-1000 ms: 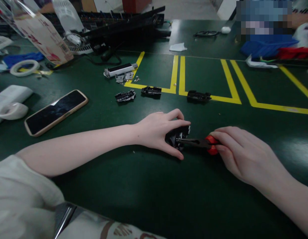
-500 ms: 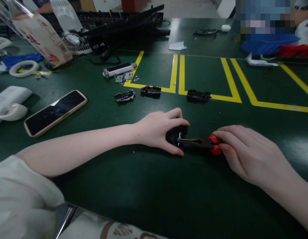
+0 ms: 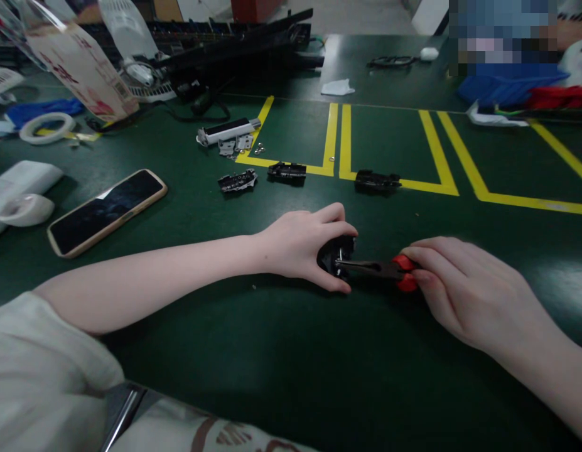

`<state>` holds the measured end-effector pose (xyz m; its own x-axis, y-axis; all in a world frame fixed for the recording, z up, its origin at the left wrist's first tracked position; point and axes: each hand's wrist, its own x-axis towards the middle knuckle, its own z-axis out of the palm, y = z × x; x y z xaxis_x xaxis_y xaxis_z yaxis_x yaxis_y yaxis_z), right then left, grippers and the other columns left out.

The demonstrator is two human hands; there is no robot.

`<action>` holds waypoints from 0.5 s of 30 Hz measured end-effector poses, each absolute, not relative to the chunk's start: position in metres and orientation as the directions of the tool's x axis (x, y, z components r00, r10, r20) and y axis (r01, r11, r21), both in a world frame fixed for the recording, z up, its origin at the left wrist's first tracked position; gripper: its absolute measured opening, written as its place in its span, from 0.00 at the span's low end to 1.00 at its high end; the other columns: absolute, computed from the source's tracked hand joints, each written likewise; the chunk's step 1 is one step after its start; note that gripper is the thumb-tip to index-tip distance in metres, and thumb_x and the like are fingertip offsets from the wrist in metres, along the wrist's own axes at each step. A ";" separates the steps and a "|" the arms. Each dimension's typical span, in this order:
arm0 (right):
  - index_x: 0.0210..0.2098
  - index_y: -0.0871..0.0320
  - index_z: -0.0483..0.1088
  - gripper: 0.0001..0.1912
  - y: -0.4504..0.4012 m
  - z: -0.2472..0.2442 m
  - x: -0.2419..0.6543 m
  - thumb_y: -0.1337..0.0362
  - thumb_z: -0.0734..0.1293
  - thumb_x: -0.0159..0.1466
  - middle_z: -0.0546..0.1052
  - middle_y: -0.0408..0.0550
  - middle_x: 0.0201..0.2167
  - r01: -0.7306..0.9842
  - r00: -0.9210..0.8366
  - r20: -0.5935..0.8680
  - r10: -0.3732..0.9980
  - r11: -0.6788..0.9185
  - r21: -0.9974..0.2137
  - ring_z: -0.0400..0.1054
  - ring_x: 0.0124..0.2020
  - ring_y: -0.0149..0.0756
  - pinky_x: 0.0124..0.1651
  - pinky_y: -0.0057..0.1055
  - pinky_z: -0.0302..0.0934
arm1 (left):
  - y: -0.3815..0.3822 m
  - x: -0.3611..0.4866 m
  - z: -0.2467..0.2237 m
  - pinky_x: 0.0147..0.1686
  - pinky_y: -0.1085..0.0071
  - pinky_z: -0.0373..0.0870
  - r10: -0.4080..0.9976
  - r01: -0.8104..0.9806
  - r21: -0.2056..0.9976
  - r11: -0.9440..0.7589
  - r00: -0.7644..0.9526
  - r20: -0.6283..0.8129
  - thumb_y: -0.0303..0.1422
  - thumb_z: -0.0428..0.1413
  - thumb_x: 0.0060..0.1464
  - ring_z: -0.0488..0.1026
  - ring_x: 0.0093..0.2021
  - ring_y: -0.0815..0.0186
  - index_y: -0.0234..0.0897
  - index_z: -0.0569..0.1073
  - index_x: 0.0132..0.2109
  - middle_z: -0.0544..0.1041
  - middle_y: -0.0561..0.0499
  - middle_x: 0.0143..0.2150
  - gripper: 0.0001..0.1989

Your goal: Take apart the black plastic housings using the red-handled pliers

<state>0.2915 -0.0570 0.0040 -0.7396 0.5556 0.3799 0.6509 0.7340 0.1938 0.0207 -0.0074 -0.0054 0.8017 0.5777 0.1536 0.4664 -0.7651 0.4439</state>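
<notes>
My left hand (image 3: 309,248) grips a small black plastic part (image 3: 329,254) on the green table, thumb on the near side and fingers on the far side. In my right hand (image 3: 455,289) is a pair of needle-nose pliers (image 3: 378,269) with red handles, mostly covered by my fingers. The pliers point left, and their tips meet a thin shiny metal piece (image 3: 339,256) at the black part. Whether the jaws are clamped on it I cannot tell. Beyond my hands lie three similar black parts: one at left (image 3: 237,181), one in the middle (image 3: 287,172), one at right (image 3: 378,181).
A phone (image 3: 107,212) lies left of my forearm, near a white roll (image 3: 27,210). Behind the black parts are a white-and-black device (image 3: 228,130), small metal plates (image 3: 235,145) and yellow tape lines (image 3: 397,183). Dark equipment (image 3: 243,56) stands at the back; a blue bin (image 3: 507,85) sits back right.
The view has shifted very slightly. Both hands stay in nearly the same place, with the black part and the pliers held as before.
</notes>
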 end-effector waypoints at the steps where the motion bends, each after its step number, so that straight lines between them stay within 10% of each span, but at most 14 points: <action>1: 0.40 0.63 0.71 0.17 -0.057 0.004 0.292 0.64 0.54 0.73 0.76 0.55 0.34 0.654 -0.738 0.375 0.561 0.732 0.193 0.71 0.33 0.38 0.34 0.34 0.68 | -0.007 0.021 -0.005 0.36 0.69 0.69 0.577 0.467 0.442 -0.766 0.802 0.154 0.55 0.63 0.50 0.74 0.42 0.60 0.33 0.68 0.60 0.69 0.41 0.54 0.38; 15: 0.41 0.63 0.72 0.16 -0.055 0.001 0.293 0.64 0.54 0.72 0.77 0.55 0.35 0.659 -0.730 0.368 0.575 0.735 0.157 0.71 0.34 0.39 0.34 0.35 0.67 | -0.008 0.022 -0.005 0.36 0.68 0.69 0.590 0.485 0.431 -0.761 0.794 0.148 0.55 0.64 0.49 0.74 0.42 0.60 0.33 0.68 0.58 0.69 0.42 0.54 0.39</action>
<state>0.2933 -0.0553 0.0015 -0.7302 0.5754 0.3684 0.6590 0.7355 0.1574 0.0221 -0.0083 -0.0051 0.7939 0.5897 0.1480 0.4849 -0.7610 0.4310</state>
